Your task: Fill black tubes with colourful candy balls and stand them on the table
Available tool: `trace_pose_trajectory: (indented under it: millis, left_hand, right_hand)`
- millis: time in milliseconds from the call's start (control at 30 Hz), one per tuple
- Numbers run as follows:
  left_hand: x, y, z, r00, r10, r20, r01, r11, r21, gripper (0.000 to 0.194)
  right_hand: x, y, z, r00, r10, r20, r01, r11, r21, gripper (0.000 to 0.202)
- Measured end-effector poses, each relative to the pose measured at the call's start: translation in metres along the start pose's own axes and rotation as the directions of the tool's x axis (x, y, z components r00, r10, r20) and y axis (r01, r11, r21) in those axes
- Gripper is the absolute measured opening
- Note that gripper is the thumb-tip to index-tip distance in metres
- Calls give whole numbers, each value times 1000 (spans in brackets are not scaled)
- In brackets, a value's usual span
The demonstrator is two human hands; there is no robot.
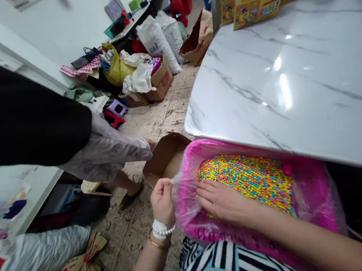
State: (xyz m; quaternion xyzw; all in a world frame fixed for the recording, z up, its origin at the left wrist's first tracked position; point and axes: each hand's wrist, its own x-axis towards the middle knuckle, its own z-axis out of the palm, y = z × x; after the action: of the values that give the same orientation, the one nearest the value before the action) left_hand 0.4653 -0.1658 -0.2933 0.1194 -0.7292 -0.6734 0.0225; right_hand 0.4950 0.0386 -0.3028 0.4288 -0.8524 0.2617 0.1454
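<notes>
A pink plastic basket [315, 186] lined with a clear plastic bag [184, 187] sits at my front, against the table edge. Inside the liner lies a heap of small round multicoloured candy-like beads [246, 176], yellow, blue and pink. My left hand [162, 200], with a bead bracelet and a gold bangle on the wrist, is closed on the bag's edge at the basket's left end. Reaching across the basket, my right hand [215, 198] lies palm down over the left part of the heap, fingers stretched out. Its palm and fingertips are partly hidden.
A white marble-patterned table [258, 71] fills the right, with yellow printed boxes [258, 9] at its back. An open cardboard box [167, 156] stands on the floor beyond my left hand. Another person [101, 148] stands at left. Sacks [157, 36] and bags line the wall.
</notes>
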Motion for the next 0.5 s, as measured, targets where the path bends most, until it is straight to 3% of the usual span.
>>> trace_pose_trajectory:
  millis: [100, 200, 267, 400, 500]
  left_hand:
    - [-2, -5, -4, 1000, -1, -8, 1, 1000, -14, 37]
    - [0, -9, -8, 998, 51, 23, -52, 997, 51, 34]
    - [1, -9, -9, 994, 86, 60, -92, 991, 99, 32]
    - [1, -4, -6, 987, 123, 103, -135, 984, 119, 30]
    - [0, -7, -4, 988, 142, 52, -147, 983, 107, 31]
  right_hand:
    - [-6, 1, -3, 994, 83, 70, -84, 996, 22, 16]
    - [-10, 0, -13, 977, 192, -92, -189, 981, 50, 14]
    - [-5, 0, -8, 970, 198, -139, -193, 980, 43, 11]
    - [-1, 3, 22, 989, 84, 122, -81, 996, -33, 10]
    - [-18, 8, 25, 969, 154, 193, -134, 984, -114, 14]
